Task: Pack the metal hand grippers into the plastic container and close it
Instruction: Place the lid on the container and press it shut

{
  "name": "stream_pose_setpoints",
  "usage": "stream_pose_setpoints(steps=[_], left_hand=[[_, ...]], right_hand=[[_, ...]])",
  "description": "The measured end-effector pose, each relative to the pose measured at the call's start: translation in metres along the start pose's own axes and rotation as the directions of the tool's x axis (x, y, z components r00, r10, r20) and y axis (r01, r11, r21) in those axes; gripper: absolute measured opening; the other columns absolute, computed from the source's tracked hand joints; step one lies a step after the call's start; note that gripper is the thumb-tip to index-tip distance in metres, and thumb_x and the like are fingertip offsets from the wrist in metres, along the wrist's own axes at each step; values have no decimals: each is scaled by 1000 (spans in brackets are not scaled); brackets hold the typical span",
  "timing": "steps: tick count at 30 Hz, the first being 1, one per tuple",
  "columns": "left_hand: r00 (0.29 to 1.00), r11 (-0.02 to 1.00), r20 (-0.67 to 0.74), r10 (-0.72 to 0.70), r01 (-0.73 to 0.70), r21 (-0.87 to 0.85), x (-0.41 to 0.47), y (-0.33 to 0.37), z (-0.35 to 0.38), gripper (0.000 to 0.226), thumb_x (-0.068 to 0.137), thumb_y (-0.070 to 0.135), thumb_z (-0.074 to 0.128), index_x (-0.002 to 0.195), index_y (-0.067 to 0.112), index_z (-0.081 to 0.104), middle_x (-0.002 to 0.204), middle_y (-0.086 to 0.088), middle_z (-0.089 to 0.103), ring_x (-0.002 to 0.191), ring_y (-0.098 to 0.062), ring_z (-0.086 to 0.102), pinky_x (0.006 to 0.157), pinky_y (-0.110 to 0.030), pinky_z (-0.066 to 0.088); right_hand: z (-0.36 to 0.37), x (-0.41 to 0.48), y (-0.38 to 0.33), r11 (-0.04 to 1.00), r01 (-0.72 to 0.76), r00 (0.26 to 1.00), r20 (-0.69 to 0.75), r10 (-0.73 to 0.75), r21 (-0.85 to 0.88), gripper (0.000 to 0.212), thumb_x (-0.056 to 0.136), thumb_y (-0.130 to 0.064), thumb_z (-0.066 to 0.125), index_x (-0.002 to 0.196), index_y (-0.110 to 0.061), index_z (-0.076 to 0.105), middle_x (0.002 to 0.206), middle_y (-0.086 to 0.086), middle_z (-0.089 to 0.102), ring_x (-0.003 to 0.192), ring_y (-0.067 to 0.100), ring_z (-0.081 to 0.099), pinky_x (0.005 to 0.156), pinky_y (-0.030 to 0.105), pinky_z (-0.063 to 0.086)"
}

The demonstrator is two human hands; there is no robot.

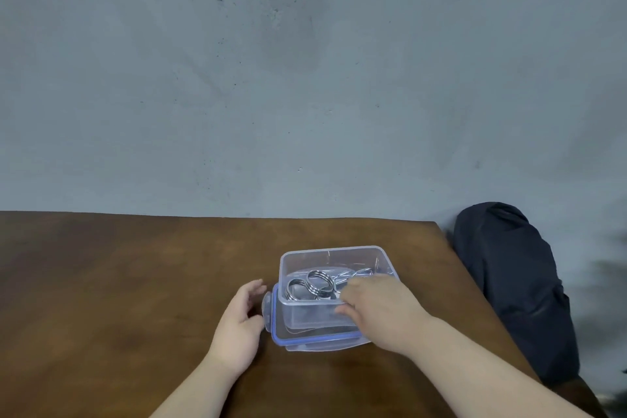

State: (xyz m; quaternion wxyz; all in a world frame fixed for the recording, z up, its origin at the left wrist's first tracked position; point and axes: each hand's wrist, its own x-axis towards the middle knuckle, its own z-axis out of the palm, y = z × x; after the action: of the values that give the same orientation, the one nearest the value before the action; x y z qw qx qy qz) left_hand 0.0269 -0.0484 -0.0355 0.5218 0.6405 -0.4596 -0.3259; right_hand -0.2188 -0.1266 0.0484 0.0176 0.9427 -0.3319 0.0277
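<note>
A clear plastic container stands without a cover on the brown table, resting on its blue-rimmed lid. Inside lie metal hand grippers with coiled steel rings; their handles run to the right under my hand. My right hand reaches over the container's near right corner, fingers curled over the rim and thumb against the outside of the front wall. What the fingers hold is hidden. My left hand rests on the table just left of the container, fingers apart, next to the lid's side tab.
The wooden table ends at a grey wall behind and at its right edge close to the container. A dark bag or cushion stands beyond that right edge.
</note>
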Motion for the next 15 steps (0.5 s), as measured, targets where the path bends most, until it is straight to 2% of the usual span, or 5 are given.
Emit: stream_pose_setpoints(steps=[3,6,9,11,15], left_hand=[[967,921,200,158,-218,323,-14,0,1,64,68,29,67,125,50,49,152,16,39,148,-9,25,119,-29,22],[900,666,380,211,-417,618,-19,-5,13,62,74,57,58,136,46,52,157,26,16,149,-2,-3,121,-32,1],[880,476,421,218,-473,742,-22,-5,19,44,83,61,48,120,47,65,138,25,53,142,-4,37,121,-36,-4],[817,309,484,312,-569,762,-25,-10,22,23,85,49,51,91,39,71,93,23,68,99,-4,68,121,-34,-2],[644,168,547,535,-716,678,-45,9,13,34,99,29,44,71,29,64,66,13,60,63,-10,63,111,-25,28]], right_hand=[[-9,-6,6,1000,-17,999,-49,17,12,32,108,-42,41,84,-22,46,86,-3,51,78,24,53,82,39,44],[-17,-10,10,999,-44,994,-103,46,19,33,107,-43,43,82,-22,45,84,-5,48,78,25,55,80,38,44],[-22,-14,15,998,-55,989,-139,58,23,33,107,-41,45,80,-21,44,81,-3,47,73,26,51,82,41,46],[-24,-15,17,998,-58,987,-148,61,25,34,107,-40,46,79,-20,44,80,-3,47,71,23,44,82,41,46],[-24,-16,19,992,-117,988,-91,121,49,35,106,-44,43,80,-20,45,84,-3,49,75,22,46,74,40,45]])
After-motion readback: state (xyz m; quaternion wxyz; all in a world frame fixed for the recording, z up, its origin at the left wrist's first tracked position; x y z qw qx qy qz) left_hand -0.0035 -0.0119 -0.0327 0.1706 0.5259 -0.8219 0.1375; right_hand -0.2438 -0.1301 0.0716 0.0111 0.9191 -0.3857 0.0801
